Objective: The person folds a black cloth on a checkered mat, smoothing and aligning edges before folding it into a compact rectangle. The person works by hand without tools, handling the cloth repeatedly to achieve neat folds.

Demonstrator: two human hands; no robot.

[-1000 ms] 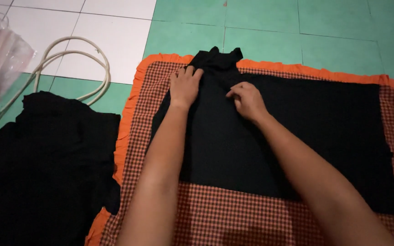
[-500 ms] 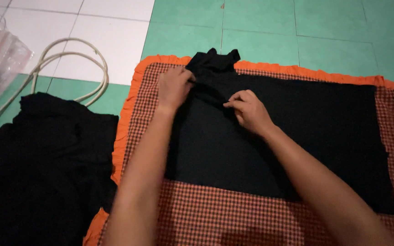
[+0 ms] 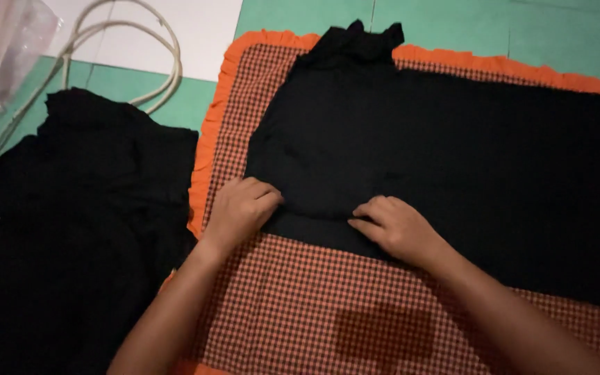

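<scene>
I see the left hand (image 3: 239,208) curled at the near-left corner of the black garment (image 3: 411,153), fingers bent, seemingly pinching its hem. Right hand (image 3: 397,228) lies flat, fingers together, pressing the same near edge, probably to keep it taut. Garment is spread flat on the checked mat (image 3: 300,305), stretching far and right of both hands. Black clothes pile (image 3: 71,229) to the left, hose (image 3: 140,48) far left.

two hands (image 3: 241,208), one black garment (image 3: 411,153), one checked mat (image 3: 300,305), one clothes pile (image 3: 71,229), one hose (image 3: 164,66).
</scene>
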